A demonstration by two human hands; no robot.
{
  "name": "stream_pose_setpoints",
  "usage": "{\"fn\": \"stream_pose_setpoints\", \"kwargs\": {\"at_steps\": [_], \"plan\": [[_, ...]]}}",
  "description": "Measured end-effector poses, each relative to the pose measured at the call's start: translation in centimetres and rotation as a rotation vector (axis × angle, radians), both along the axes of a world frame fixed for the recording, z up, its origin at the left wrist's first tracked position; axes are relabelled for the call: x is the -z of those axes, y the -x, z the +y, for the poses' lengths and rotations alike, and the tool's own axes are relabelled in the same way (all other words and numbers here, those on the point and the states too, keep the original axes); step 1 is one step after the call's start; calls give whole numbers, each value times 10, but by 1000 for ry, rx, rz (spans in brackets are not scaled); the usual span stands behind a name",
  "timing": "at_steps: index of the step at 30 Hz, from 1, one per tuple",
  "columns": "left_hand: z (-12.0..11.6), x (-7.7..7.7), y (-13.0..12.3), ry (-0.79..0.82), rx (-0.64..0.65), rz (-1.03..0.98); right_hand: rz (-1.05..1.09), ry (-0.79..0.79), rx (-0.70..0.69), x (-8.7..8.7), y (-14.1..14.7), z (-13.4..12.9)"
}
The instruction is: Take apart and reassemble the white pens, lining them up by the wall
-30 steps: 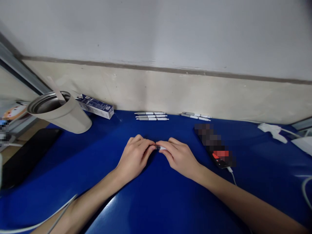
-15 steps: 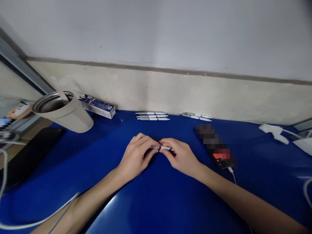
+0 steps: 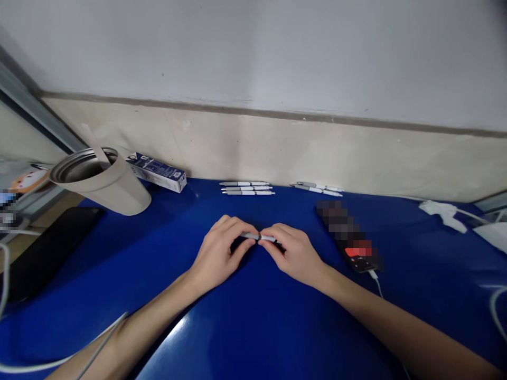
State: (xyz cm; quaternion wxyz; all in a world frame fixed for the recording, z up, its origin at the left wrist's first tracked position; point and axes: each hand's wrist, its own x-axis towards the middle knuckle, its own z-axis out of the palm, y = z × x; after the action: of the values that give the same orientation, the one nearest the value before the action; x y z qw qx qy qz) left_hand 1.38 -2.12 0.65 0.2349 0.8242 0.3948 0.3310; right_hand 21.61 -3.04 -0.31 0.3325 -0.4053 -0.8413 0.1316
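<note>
Glossy blue desktop (image 3: 301, 327) below a cream wall (image 3: 277, 153). Slim white-and-grey plastic pen (image 3: 259, 237) sitting slightly further left than a moment ago, long axis nearly level across the body, grey end leftward, pinched narrowly between left hand (image 3: 217, 256) and right hand (image 3: 295, 253) fingertips.

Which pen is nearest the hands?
The white-and-grey pen pinched between the left hand and right hand; the others lie in two groups along the wall.
</note>
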Motion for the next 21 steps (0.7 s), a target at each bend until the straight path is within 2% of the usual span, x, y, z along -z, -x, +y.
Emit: {"fn": "stream_pose_setpoints", "kwargs": {"at_steps": [4, 9, 11, 15, 17, 21], "plan": [[1, 0, 0, 110, -139, 25, -33, -4, 11, 1, -1, 0], [1, -1, 1, 33, 19, -31, -18, -4, 5, 2, -1, 0], [0, -1, 1, 27, 5, -46, -17, -10, 10, 2, -1, 0], [1, -1, 1, 148, -137, 3, -25, -6, 18, 1, -1, 0], [1, -1, 1, 154, -114, 19, -29, -3, 12, 1, -1, 0], [1, -1, 2, 50, -11, -29, -18, 0, 13, 2, -1, 0]]}}
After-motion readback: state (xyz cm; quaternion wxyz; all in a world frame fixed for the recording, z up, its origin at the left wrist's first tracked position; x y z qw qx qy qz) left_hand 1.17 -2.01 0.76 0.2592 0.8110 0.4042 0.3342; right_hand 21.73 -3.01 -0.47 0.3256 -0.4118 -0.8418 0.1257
